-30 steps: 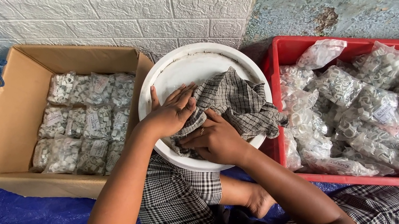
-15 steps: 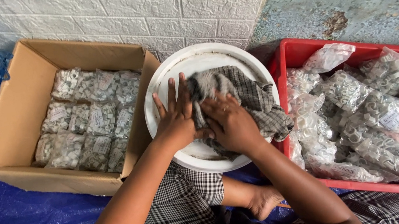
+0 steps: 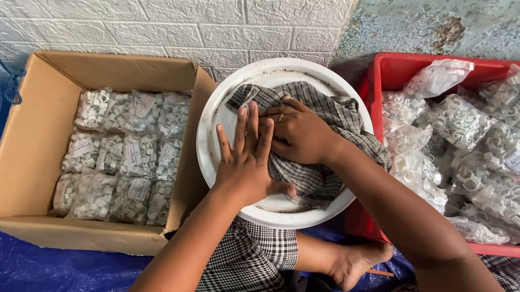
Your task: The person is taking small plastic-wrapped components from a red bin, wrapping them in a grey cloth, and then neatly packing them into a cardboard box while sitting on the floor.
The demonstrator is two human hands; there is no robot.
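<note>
Both hands point(image 3: 274, 147) now flatter on cloth point(image 3: 333, 154)

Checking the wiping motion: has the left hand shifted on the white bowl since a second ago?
Yes. The left hand has slid off the checked cloth toward the bowl's near-left rim, and now lies flat with fingers spread.

The checked cloth point(image 3: 319, 157) has been gathered smaller — both hands now press side by side on it.
</note>
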